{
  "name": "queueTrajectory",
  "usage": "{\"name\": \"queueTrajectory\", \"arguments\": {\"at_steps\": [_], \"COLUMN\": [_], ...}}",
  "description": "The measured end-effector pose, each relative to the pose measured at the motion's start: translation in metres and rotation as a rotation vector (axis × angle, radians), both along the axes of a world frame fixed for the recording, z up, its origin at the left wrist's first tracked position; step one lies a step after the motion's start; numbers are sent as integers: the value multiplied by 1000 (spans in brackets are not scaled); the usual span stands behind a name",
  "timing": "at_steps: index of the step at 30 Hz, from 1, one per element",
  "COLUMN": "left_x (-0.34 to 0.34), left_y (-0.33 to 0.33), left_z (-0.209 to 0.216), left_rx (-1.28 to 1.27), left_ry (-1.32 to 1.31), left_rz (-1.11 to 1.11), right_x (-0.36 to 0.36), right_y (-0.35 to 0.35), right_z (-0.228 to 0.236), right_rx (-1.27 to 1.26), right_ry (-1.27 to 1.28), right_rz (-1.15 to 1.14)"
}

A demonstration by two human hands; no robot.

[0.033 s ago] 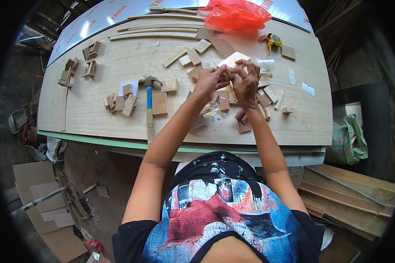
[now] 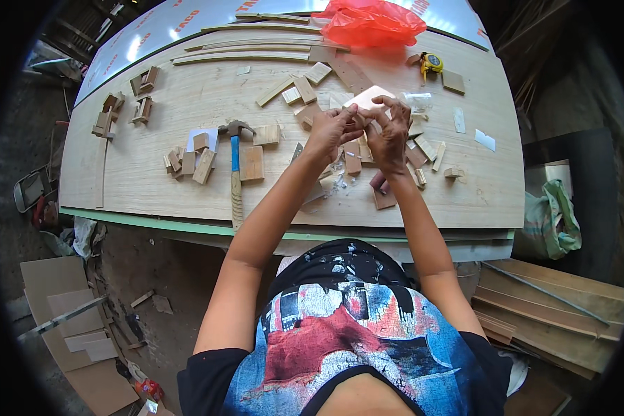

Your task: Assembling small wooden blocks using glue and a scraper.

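Over the right part of the worktable [image 2: 187,90], my left hand [image 2: 335,130] and my right hand [image 2: 390,135] meet, fingers bent and pinched. A pale, shiny flat piece [image 2: 371,98] shows just beyond the fingertips; whether they grip it or it lies behind them I cannot tell. Whatever is between the fingers is too small or hidden. Small wood blocks [image 2: 352,161] and white scraps [image 2: 340,182] lie under and near my hands. A dark red cylinder [image 2: 379,182] rests on a brown block near my right wrist. Left of my left forearm lies a claw hammer [image 2: 236,163] with a blue and tan handle.
A red plastic bag [image 2: 374,24] and long thin wood strips [image 2: 249,47] lie at the far side. A yellow tape measure [image 2: 432,64] and a clear container [image 2: 419,102] are at right. Small wooden assemblies [image 2: 107,118] stand at left. Boards [image 2: 548,305] are stacked below right.
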State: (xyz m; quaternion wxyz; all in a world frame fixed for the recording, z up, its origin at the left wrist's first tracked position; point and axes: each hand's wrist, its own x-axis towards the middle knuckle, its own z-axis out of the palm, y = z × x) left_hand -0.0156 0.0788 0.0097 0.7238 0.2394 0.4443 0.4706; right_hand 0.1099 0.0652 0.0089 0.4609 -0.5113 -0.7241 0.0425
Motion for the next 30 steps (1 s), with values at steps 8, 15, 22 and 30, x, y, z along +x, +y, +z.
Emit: {"name": "queueTrajectory", "arguments": {"at_steps": [8,15,22,30], "left_x": [12,21,21,13], "left_y": [-51,-93,-131,-175], "left_z": [5,-11,-34,-64], "left_rx": [11,-20,-154,-241], "left_ry": [33,114,165,73], "left_rz": [-41,-34,-5,176], "right_x": [42,62,64,49], "right_y": [-43,-47,-60,-77], "right_z": [2,-14,-30,-67], "right_rx": [-176,-626,-983,-1130], "right_ry": [152,720,700,754], "right_rz": [7,104,264,342]}}
